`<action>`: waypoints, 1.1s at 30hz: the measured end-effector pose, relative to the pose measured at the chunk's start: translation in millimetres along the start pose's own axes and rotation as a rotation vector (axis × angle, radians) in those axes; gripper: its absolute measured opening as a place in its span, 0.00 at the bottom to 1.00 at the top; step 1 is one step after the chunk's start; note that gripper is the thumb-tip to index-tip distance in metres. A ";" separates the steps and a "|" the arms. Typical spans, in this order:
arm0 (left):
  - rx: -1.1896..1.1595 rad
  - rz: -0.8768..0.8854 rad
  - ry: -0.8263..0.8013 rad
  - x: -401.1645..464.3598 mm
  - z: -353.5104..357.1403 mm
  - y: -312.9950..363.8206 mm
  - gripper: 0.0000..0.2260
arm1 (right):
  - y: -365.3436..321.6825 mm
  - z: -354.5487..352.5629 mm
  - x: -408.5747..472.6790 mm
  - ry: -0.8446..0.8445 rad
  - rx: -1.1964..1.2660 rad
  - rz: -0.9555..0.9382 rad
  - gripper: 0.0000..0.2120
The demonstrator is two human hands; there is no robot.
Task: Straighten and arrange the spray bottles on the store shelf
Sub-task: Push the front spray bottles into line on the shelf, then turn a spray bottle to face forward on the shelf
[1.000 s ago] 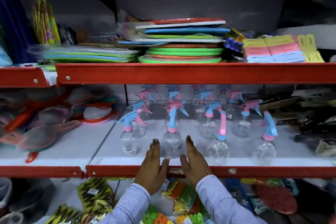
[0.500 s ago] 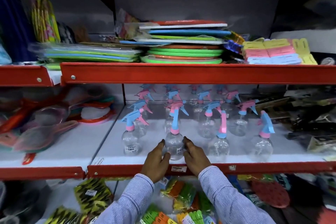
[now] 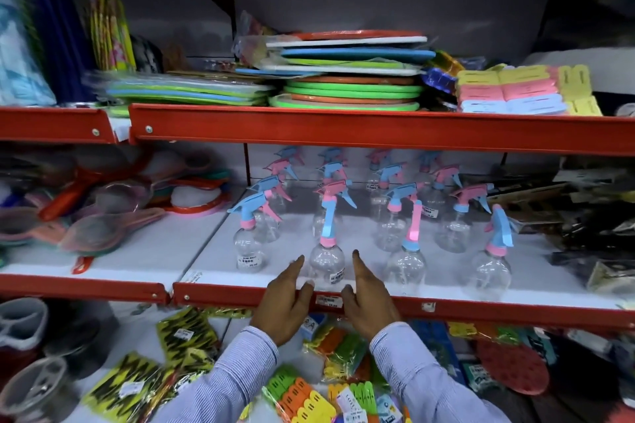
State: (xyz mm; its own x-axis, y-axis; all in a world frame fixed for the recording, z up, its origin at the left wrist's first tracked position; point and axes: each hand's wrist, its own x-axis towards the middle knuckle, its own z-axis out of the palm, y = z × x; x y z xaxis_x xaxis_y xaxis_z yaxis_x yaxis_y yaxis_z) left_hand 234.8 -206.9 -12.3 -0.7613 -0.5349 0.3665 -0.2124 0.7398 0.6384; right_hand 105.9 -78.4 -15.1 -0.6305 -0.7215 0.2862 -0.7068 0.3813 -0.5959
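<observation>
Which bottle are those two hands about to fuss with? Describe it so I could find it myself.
Find the middle shelf with the red front edge, full of clear spray bottles. In the front row, second from the left, the bottle stands between the left hand and right hand. Its blue-stemmed sprayer faces away, unlike its left neighbour's sideways one.

Both arms reach forward and up in striped sleeves [image 3: 415, 367], forearms angled inward so the wrists sit close together. The left hand [image 3: 285, 302] is open, palm turned inward toward the right, fingers [image 3: 294, 268] straight and together, thumb tucked low. The right hand [image 3: 369, 299] mirrors it, palm facing left, fingers extended upward, thumb bent inward. The two palms face each other, apart, gripping nothing.
</observation>
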 end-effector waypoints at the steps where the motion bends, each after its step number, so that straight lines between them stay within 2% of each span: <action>1: 0.086 0.036 0.019 -4.7 0.6 -4.2 0.25 | -0.9 0.9 -5.5 0.049 -0.031 -0.025 0.32; 4: 0.355 0.141 0.114 -20.8 -5.1 -12.2 0.27 | -10.1 4.7 -20.6 0.186 -0.187 -0.155 0.31; 6: 0.475 0.144 0.166 -30.7 -13.1 -13.7 0.28 | -19.6 7.7 -26.8 0.232 -0.273 -0.237 0.31; 10: 0.593 0.051 0.189 -45.6 -31.8 -20.8 0.32 | -39.7 22.8 -27.0 0.207 -0.325 -0.361 0.31; 16: 0.646 -0.017 0.144 -49.9 -58.7 -55.3 0.33 | -70.6 56.6 -17.4 0.117 -0.353 -0.429 0.32; 19: 0.626 -0.015 0.102 -37.0 -69.2 -76.7 0.33 | -84.7 72.0 -2.7 0.076 -0.289 -0.376 0.31; 22: 0.563 0.007 0.064 -21.7 -77.9 -93.9 0.35 | -95.9 89.3 16.4 0.019 -0.122 -0.229 0.31; 24: 0.445 0.011 0.044 -9.1 -83.1 -102.8 0.39 | -104.1 97.4 32.8 -0.030 0.029 -0.086 0.32; 26: 0.267 -0.051 -0.007 3.2 -86.7 -107.5 0.39 | -111.2 99.6 49.0 -0.051 0.147 0.026 0.33; 28: 0.106 -0.091 -0.047 16.6 -91.1 -113.9 0.37 | -121.5 101.6 62.1 -0.060 0.202 0.096 0.32; 33: -0.070 -0.131 -0.108 42.1 -97.5 -109.1 0.34 | -129.8 103.3 77.9 -0.047 0.272 0.182 0.30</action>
State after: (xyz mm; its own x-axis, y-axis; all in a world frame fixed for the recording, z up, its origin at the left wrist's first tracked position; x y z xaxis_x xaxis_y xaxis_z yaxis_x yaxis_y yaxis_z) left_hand 285.7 -349.9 -0.5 -0.7920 -0.5751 0.2050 -0.2737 0.6345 0.7228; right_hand 181.6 -243.9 7.0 -0.7184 -0.6842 0.1256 -0.4684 0.3423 -0.8145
